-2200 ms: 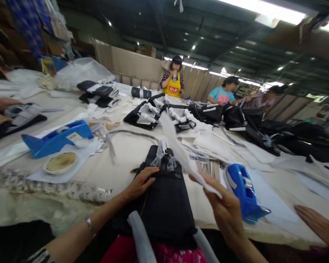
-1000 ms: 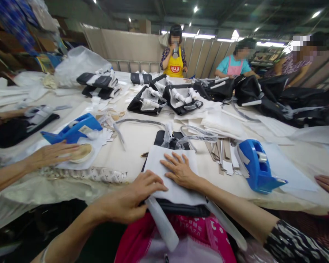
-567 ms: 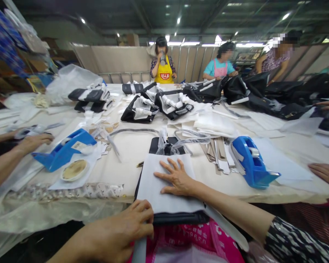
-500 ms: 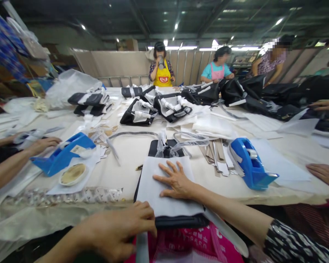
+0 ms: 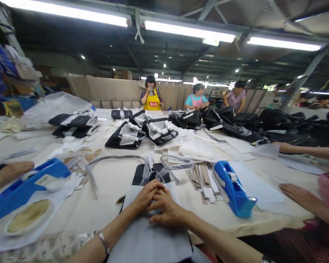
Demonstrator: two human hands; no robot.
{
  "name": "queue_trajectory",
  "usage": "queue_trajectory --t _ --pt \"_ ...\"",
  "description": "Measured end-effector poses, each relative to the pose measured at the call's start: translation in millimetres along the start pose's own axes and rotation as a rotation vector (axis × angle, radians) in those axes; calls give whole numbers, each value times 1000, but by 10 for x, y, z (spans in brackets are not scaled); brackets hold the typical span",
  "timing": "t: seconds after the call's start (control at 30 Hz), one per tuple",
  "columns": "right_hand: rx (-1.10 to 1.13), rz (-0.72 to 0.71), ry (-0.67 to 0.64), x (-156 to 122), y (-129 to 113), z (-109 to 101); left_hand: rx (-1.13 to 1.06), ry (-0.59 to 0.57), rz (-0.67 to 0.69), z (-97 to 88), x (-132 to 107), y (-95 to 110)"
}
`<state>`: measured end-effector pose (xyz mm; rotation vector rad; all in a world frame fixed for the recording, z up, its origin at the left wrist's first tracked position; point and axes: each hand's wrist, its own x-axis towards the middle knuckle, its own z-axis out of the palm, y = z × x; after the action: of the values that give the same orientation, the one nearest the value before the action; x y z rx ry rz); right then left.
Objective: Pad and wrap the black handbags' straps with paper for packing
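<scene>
A sheet of white paper (image 5: pixel 148 239) lies over a black bag (image 5: pixel 138 174), whose top end shows beyond the paper. My left hand (image 5: pixel 147 195) rests on the paper near that end, its fingers laid out and meeting those of my right hand. Beside it my right hand (image 5: pixel 168 209) is spread, fingers apart, on the same sheet. Neither hand grips anything. Clear plastic wraps the bag's strap (image 5: pixel 178 167), which loops out on both sides. Most of the bag is hidden under the paper. A small gold-coloured metal piece (image 5: pixel 120 199) sticks out at its left.
Blue tape dispensers stand right (image 5: pixel 235 190) and left (image 5: pixel 30 186). By the left one is a round dish (image 5: pixel 30 217). Card strips (image 5: pixel 205 180) lie right of the bag, black bags (image 5: pixel 126 135) farther back. Co-workers' hands (image 5: pixel 298 195) reach in from both sides; several people stand opposite.
My left hand has come up from the near edge onto the paper, against my right hand. The view has tilted upward, and the bag appears lower and nearer.
</scene>
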<state>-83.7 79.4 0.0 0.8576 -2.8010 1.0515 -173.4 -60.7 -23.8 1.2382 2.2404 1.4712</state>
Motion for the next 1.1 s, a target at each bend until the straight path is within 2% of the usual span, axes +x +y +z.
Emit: queue_trajectory --t 0.1,0.13,0.17,0.2,0.23,0.3,0.37,0.43,0.57,0.73,0.8,0.93,1.03,1.1 --pt "10 110 287 79 208 -437 16 24 38 21 -61 -48" --pt "-90 169 380 99 292 -624 24 27 45 26 -72 -47" --pt "-232 231 397 114 383 -813 31 28 50 32 -78 -41" --pt "-393 327 340 123 479 -991 37 29 53 37 -82 -33" --pt "-528 423 230 126 575 -1149 41 28 56 42 -84 -24" --pt "-630 518 93 120 744 -1384 48 34 63 49 -89 -3" --pt "-656 547 6 120 837 -1529 51 41 70 51 -98 21" --pt "-680 551 -62 161 823 -1640 48 50 82 52 -109 40" --pt "-703 463 -83 430 473 -1913 18 104 84 63 -124 26" --pt "-705 263 -17 865 -205 -2175 -89 360 -54 88 -93 -119" --pt "-697 182 -21 981 -437 -2166 -156 414 -103 88 -67 -175" --pt "-689 91 -71 1140 -801 -1987 -244 385 -157 63 -30 -201" --pt "-622 21 -165 1228 -1049 -1827 -269 376 -201 40 -24 -197" --pt "-484 -3 -268 1242 -1203 -1766 -296 400 -247 33 -16 -222"
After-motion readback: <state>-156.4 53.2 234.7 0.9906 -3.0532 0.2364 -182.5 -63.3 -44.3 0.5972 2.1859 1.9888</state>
